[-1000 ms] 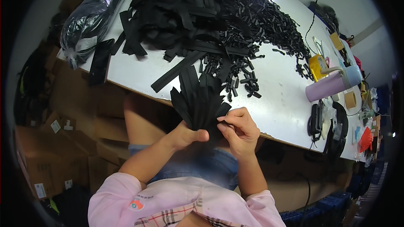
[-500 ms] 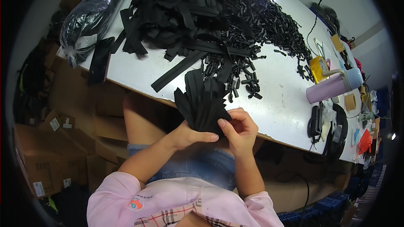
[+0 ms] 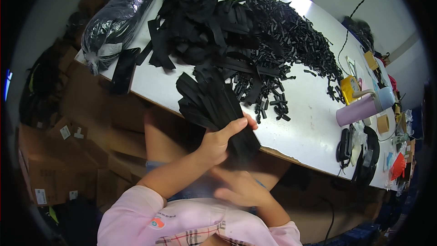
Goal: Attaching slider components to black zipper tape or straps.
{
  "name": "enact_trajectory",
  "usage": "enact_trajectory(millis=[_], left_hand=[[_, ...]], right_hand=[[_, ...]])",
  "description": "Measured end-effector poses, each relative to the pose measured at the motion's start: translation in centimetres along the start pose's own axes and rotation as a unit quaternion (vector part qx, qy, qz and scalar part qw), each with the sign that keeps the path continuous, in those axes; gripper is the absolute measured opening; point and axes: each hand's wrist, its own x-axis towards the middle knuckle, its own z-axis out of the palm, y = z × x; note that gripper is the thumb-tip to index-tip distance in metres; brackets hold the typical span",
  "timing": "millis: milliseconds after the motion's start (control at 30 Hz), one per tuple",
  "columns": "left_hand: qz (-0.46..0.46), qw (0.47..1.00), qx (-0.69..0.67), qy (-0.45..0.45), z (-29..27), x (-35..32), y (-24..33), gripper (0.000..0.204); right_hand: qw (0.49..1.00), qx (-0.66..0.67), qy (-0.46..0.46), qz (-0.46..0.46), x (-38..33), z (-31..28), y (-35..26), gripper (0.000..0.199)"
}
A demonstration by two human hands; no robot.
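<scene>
My left hand (image 3: 220,140) grips a fanned bundle of black fabric strips (image 3: 208,99) by its lower end, at the white table's near edge. My right hand (image 3: 240,187) hangs low over my lap below the table edge, blurred, fingers loosely apart, with nothing seen in it. Beyond the bundle a big heap of black strips (image 3: 195,27) lies on the table (image 3: 309,127), and next to it a spread of small black plastic pieces (image 3: 291,41).
A black plastic-wrapped bag (image 3: 116,18) lies at the table's left end. A lilac tumbler (image 3: 359,108), a yellow cup (image 3: 350,89), a tape roll (image 3: 383,123) and black cables (image 3: 364,155) crowd the right end. Cardboard boxes (image 3: 54,164) are stacked on the floor at left.
My right hand has left the bundle and dropped toward my lap. My left hand alone holds the strips, now raised and tilted further left over the table edge.
</scene>
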Motion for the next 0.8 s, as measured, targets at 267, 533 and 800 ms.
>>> enact_trajectory(millis=[267,533,800], left_hand=[[0.164,0.983,0.082,-0.003,2.7,-1.1,-0.2,0.014],[0.454,0.738,0.498,-0.042,-0.2,-2.1,-2.6,0.022],[0.379,0.525,0.750,-0.135,-5.5,-0.4,0.8,0.039]], right_hand=[[0.853,0.456,0.251,-0.025,2.0,2.4,2.5,0.070],[0.661,0.686,0.301,-0.037,2.7,-1.9,-1.4,0.048],[0.728,0.582,0.361,0.038,1.1,-4.6,0.3,0.020]])
